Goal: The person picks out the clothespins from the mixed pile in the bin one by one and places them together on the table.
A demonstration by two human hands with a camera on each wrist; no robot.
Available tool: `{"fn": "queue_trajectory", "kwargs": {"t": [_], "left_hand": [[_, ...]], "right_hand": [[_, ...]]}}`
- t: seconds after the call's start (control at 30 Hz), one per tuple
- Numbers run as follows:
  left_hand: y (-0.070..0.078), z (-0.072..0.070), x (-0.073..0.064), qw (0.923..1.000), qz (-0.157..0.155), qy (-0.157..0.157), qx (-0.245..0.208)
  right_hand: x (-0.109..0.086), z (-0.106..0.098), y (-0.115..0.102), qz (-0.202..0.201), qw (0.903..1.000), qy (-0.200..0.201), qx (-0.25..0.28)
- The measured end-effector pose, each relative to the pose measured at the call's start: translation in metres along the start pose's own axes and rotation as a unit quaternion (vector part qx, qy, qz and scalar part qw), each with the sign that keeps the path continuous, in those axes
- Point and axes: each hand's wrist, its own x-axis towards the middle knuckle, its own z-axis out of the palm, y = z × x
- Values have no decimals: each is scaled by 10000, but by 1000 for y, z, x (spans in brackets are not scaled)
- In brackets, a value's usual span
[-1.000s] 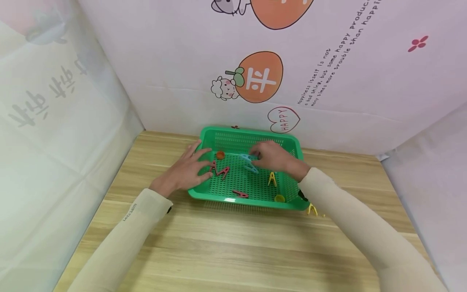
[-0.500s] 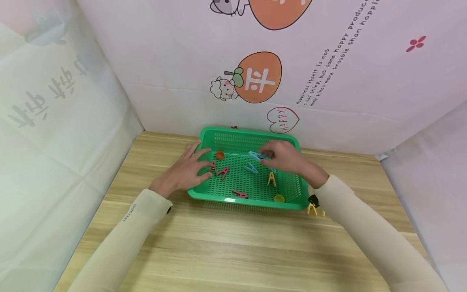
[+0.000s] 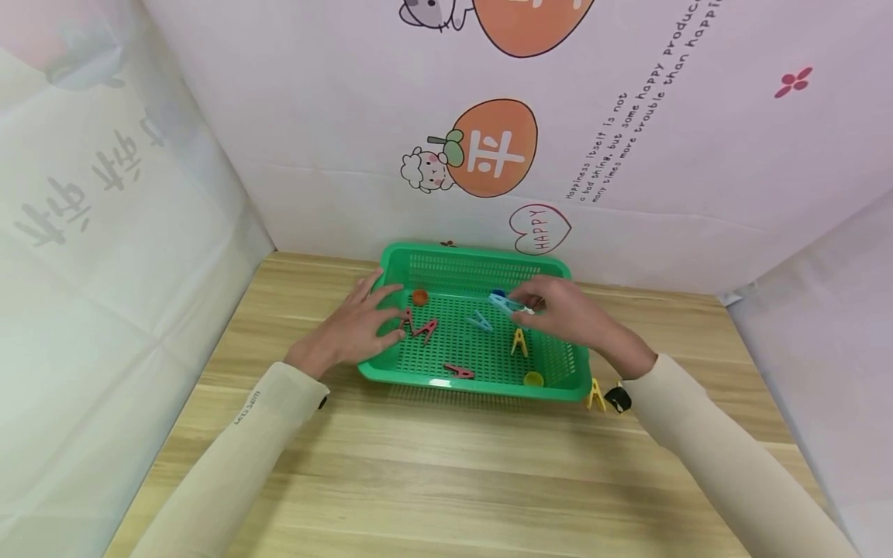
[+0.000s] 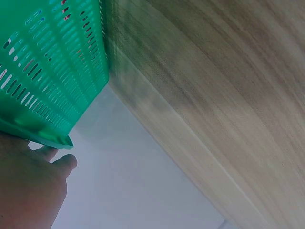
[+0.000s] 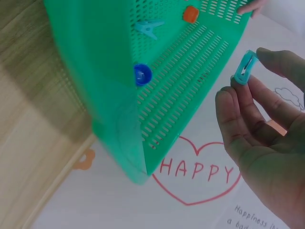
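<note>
Over the right part of a green basket (image 3: pixel 474 385), my right hand (image 3: pixel 565 310) pinches a light-blue clothespin (image 3: pixel 501 304) between thumb and fingers. The right wrist view shows that clothespin (image 5: pixel 246 68) above the basket wall. My left hand (image 3: pixel 349 329) lies over the basket's left rim with its fingers spread. Inside the basket lie another light-blue clothespin (image 3: pixel 480 322), a yellow clothespin (image 3: pixel 519 342) and several red clothespins (image 3: pixel 460 371). An orange cap (image 3: pixel 419 297), a yellow cap (image 3: pixel 533 379) and a dark-blue cap (image 5: pixel 142 74) are in there too.
The basket stands on a wooden table (image 3: pixel 446 473), close to a printed white back wall (image 3: pixel 335 209). Outside the basket's right front corner lies another yellow clothespin (image 3: pixel 595 396), beside my right wrist's black strap (image 3: pixel 618 399). White sheets also border the table at left and right.
My right hand has lifted a light-blue clothespin from among those in the basket and carried it to the right. The left hand stays on the rim.
</note>
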Motion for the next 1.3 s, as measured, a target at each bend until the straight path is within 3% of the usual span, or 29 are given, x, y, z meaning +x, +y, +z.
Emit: {"fn": "queue_trajectory", "kwargs": {"t": [0.87, 1.3], "left_hand": [[1, -2, -1, 10000, 1, -52, 58], [2, -3, 0, 10000, -14, -53, 26]], "right_hand": [[-69, -24, 29, 500, 9952, 748, 391], [-98, -28, 46, 648, 9918, 1098, 83]]}}
